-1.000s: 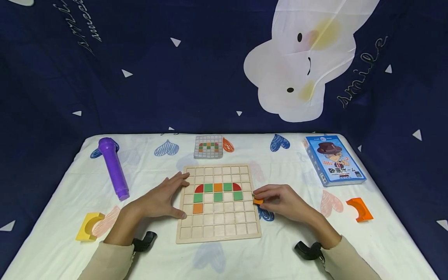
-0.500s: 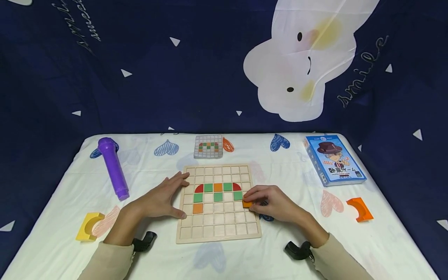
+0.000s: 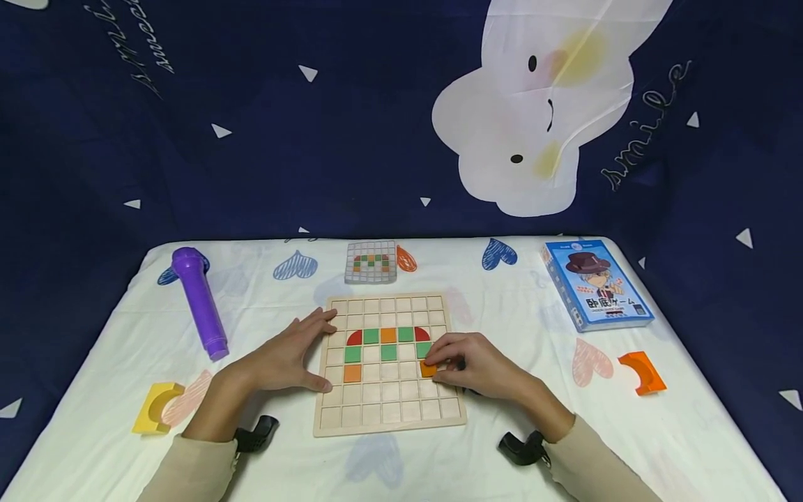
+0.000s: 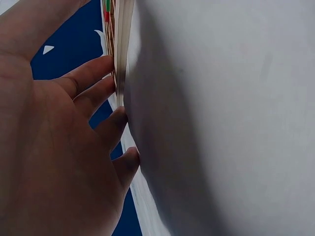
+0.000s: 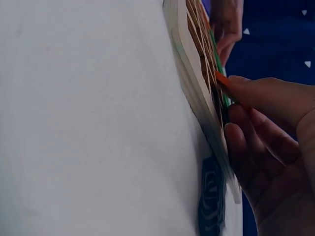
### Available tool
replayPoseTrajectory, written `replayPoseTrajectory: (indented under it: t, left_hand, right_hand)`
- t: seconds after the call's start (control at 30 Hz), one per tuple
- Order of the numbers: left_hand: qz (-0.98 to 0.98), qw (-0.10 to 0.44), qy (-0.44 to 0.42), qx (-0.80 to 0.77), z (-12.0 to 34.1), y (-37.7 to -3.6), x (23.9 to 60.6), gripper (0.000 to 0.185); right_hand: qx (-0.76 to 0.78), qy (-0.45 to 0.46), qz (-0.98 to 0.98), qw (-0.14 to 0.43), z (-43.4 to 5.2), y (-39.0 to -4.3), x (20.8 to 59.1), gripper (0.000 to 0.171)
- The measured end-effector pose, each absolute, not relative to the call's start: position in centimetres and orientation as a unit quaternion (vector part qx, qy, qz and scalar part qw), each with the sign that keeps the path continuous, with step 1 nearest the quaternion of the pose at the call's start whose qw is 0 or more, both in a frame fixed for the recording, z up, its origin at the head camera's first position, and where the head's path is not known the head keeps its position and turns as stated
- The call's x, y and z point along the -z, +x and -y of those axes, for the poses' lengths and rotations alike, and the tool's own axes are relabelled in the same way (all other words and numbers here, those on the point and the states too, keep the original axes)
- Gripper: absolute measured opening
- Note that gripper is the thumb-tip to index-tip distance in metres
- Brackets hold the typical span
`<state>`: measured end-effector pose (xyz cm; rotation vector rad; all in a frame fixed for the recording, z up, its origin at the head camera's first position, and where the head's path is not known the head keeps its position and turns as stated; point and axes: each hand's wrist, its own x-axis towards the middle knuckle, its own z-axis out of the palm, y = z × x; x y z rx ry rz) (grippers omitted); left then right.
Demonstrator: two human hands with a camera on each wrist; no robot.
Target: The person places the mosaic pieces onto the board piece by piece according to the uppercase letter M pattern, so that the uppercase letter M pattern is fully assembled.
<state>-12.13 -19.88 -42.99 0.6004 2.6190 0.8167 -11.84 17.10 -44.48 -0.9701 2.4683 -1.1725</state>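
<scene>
A wooden grid board (image 3: 389, 416) lies on the table, with green, orange and red tiles set in its upper middle cells. My right hand (image 3: 477, 362) pinches an orange square tile (image 3: 428, 369) between thumb and fingers, right at a cell below the rightmost green tile (image 3: 423, 349). In the right wrist view that tile (image 5: 222, 78) is tilted against the grid. My left hand (image 3: 282, 359) rests along the board's left edge, fingers spread and thumb at the rim. The left wrist view shows its fingertips touching the board's side (image 4: 123, 49).
Behind the board stands a small pattern card (image 3: 371, 263). A purple tube (image 3: 202, 303) and a yellow arch block (image 3: 157, 409) lie left. On the right are a blue game box (image 3: 597, 286) and an orange arch block (image 3: 644, 373).
My right hand has carried the orange tile leftward from beyond the board's right edge onto the grid. The left hand stays at the left edge. The head view shifts slightly.
</scene>
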Motion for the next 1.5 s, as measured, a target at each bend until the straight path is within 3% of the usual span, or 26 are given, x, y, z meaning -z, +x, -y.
replayPoseTrajectory:
  t: [1.5]
  left_hand:
    - [-0.916,0.164,0.217,-0.296,20.03,-12.23,43.23,0.090]
  right_hand:
    - [0.360,-0.348,-0.858,0.116,-16.65,-11.79,44.54,0.013]
